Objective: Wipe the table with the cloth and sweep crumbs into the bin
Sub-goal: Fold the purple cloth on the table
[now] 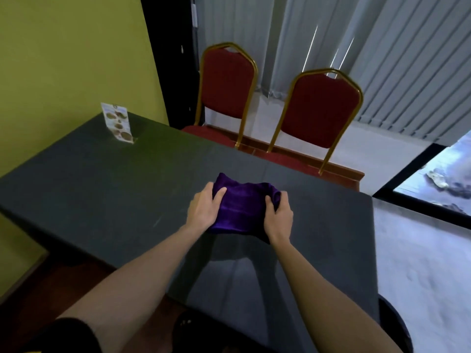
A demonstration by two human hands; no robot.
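While you press the purple cloth [242,210] down on the dark table [102,189], both of your hands are on it, one at each side. Your left hand [204,210] lies mostly flat on the left edge, with its thumb on top of the cloth and nothing pinched. Your right hand [279,216] has its fingers curled tight around the bunched right edge. Holding it this way likely keeps the cloth folded into a thick pad, so it won't slip when you push it.

The cloth sits right between your hands, close to the table's far edge. Far off to the left of your left hand, a little menu card [117,122] stands near the wall. Past your fingers, two red chairs [318,110] are tucked in at the far side.

No crumbs can be made out on the table, and no bin is in sight. You'll probably need to find the bin before you sweep anything off.
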